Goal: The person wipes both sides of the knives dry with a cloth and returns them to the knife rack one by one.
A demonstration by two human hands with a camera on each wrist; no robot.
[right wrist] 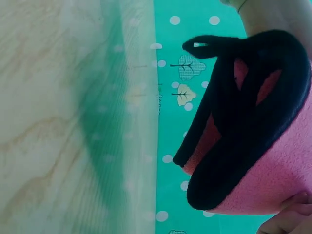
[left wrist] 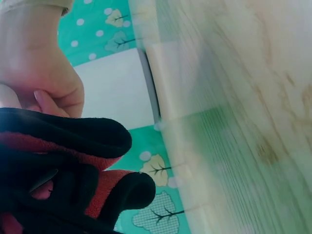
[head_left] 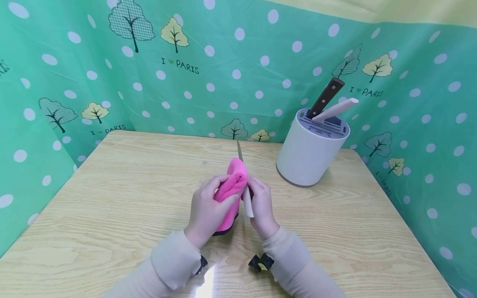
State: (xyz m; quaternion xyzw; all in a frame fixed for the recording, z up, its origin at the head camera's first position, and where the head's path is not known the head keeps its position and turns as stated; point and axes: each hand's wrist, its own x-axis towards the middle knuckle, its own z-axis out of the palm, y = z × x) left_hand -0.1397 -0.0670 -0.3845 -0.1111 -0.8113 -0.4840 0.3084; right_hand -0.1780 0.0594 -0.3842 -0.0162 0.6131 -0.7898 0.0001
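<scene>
My left hand (head_left: 205, 207) grips a folded pink cloth (head_left: 228, 219) with black edging, above the middle of the wooden table. Beside it, my right hand (head_left: 262, 203) holds a knife by its white handle (head_left: 248, 205). The knife's narrow blade (head_left: 239, 150) points away from me, its tip showing past the cloth; its lower part is hidden by cloth and fingers. From the left wrist, the cloth's black trim (left wrist: 73, 129) hangs in folds below the right hand (left wrist: 44, 73). A black loop (right wrist: 209, 45) sticks out from the cloth's edge in the right wrist view.
To the right stands a white oval knife block (head_left: 311, 153) with a grey slotted top. In it are a brown-handled knife (head_left: 326, 97) and a pale-handled one (head_left: 337, 109). A green dotted curtain (head_left: 231, 74) hangs behind and beside the wooden table (head_left: 112, 198).
</scene>
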